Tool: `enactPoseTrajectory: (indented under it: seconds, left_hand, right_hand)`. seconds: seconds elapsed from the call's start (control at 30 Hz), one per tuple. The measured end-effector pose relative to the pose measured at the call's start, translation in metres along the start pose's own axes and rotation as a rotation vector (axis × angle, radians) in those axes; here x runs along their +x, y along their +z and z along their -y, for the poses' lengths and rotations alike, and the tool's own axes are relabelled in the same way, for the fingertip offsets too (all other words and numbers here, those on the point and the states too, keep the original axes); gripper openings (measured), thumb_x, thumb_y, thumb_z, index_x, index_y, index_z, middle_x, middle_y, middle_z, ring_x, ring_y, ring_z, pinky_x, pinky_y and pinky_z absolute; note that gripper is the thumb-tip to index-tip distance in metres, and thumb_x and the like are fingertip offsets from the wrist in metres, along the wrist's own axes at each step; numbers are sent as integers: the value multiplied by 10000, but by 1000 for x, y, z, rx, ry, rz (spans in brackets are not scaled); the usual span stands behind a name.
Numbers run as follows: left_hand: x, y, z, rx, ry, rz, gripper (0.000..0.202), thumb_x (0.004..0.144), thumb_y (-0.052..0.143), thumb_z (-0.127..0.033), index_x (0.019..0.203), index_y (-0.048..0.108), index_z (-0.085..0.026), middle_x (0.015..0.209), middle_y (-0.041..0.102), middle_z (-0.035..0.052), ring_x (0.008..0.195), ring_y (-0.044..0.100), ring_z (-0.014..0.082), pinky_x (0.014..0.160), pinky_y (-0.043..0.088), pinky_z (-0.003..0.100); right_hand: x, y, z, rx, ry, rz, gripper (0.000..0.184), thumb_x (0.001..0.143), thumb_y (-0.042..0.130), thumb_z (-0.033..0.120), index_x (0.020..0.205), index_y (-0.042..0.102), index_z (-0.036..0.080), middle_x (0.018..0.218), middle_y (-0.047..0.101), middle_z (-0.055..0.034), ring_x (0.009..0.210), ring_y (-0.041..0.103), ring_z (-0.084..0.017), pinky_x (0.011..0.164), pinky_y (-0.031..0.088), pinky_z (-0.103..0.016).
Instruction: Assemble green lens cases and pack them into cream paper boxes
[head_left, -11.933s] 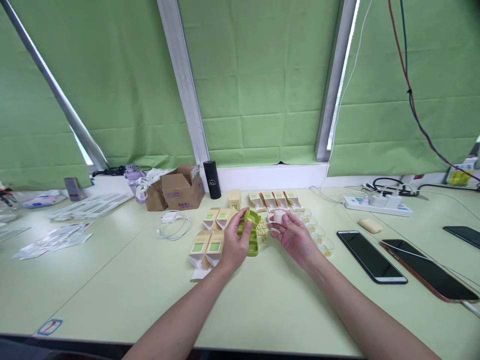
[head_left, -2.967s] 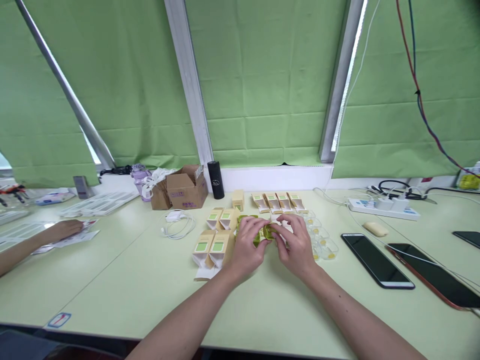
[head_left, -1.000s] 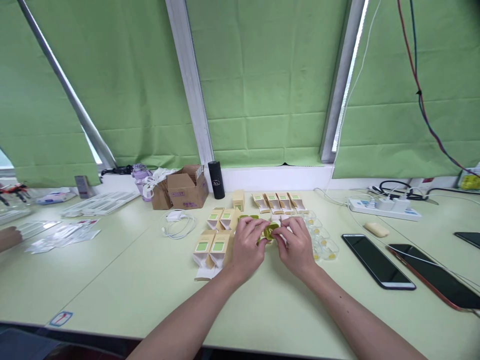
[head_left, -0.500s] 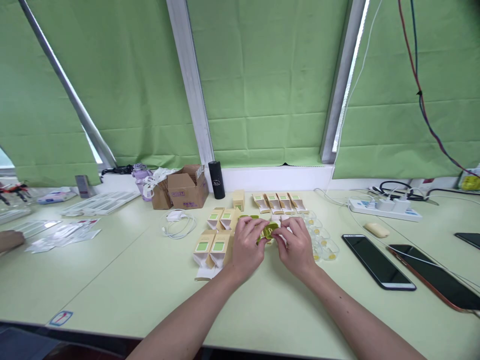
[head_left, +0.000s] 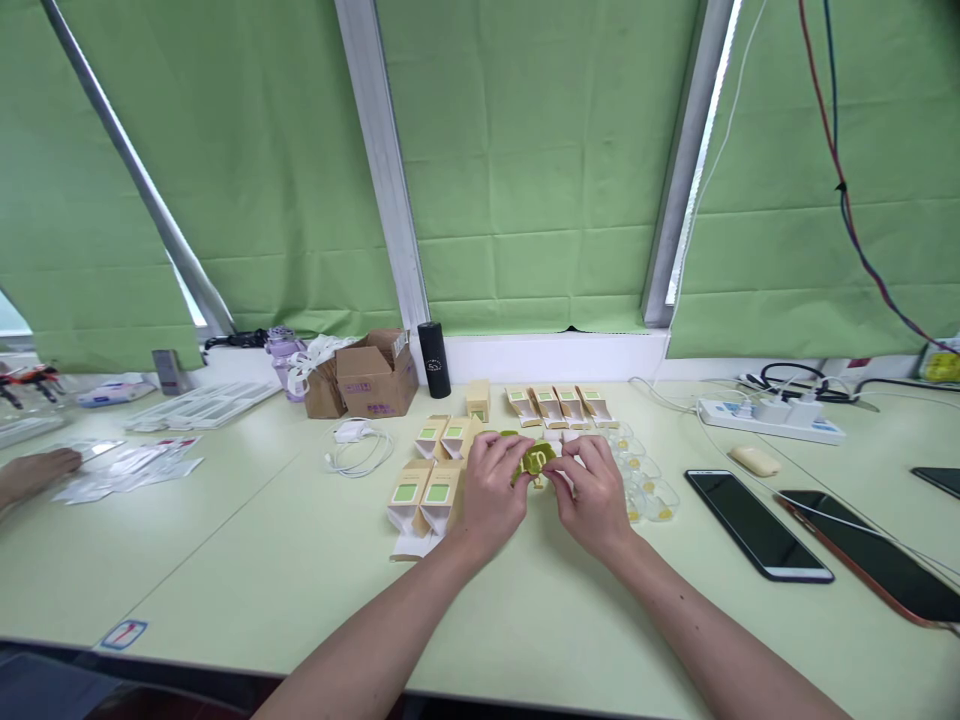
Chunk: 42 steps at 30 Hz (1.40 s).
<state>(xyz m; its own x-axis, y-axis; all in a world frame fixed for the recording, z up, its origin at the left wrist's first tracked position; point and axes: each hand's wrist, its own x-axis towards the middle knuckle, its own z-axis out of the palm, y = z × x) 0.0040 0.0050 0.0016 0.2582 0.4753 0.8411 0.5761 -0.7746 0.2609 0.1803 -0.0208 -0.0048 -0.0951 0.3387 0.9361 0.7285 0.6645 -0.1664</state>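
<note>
A small olive-green piece (head_left: 537,458) with pale gold shapes on it is between my two hands; I cannot make out its exact kind. My left hand (head_left: 495,490) pinches its left side with closed fingers. The fingertips of my right hand (head_left: 594,495) are pressed together at its right edge. Open cardboard boxes (head_left: 406,495) with green labels stand left of my left hand. Beyond my hands is a row of similar boxes (head_left: 559,405). Clear plastic cups (head_left: 651,490) with yellow spots lie beside my right hand.
Two phones (head_left: 757,525) lie on the right, near a power strip (head_left: 772,420) and a beige case (head_left: 754,460). A cardboard carton (head_left: 377,375), black bottle (head_left: 433,360) and coiled white cable (head_left: 360,447) are behind. At far left, another person's hand (head_left: 41,472) is near plastic bags (head_left: 135,470).
The green piece has turned slightly between my fingers, and its gold shapes show more clearly. The other person's hand has moved further into view from the left.
</note>
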Motion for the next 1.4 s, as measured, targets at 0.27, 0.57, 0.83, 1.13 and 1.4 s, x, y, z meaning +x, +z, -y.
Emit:
enactPoseTrajectory:
  seconds: [0.27, 0.57, 0.83, 1.13, 1.4]
  left_hand:
    - [4, -4, 3, -45, -157, -31, 450, 920, 699, -100, 1345, 689, -247, 1253, 733, 76, 1210, 545, 302, 1080, 525, 518]
    - [6, -3, 6, -79, -303, -133, 459, 938, 744, -191, 1384, 664, -265, 1273, 719, 85, 1247, 565, 289, 1093, 516, 497]
    - [6, -2, 6, -81, -299, -142, 465, 936, 757, -190, 1386, 664, -261, 1266, 720, 84, 1249, 562, 278, 1097, 520, 479]
    - [6, -1, 6, -58, -292, -143, 469, 923, 771, -193, 1377, 671, -251, 1262, 734, 85, 1218, 579, 281, 1082, 528, 489]
    - [7, -2, 5, -77, -307, -131, 454, 939, 750, -218, 1384, 666, -239, 1275, 728, 94, 1235, 565, 292, 1095, 510, 510]
  right_hand:
    - [0, -1, 3, 30, 7, -6, 176, 942, 627, 55, 967, 672, 222, 934, 598, -62, 934, 541, -243, 751, 443, -365]
    - [-6, 8, -1, -56, 84, 166, 178, 924, 609, 58, 885, 683, 216, 934, 657, -64, 969, 545, -245, 805, 401, -374]
    - [-15, 31, -2, -285, 111, 418, 136, 864, 689, 79, 843, 744, 202, 985, 685, -91, 1031, 508, -266, 872, 364, -391]
    - [-16, 42, -3, -420, 98, 576, 122, 893, 670, 135, 908, 781, 185, 1025, 701, -126, 1075, 491, -297, 931, 342, -414]
    - [-14, 44, -3, -420, 85, 530, 97, 856, 703, 128, 891, 772, 186, 995, 707, -139, 1053, 505, -314, 910, 357, -436]
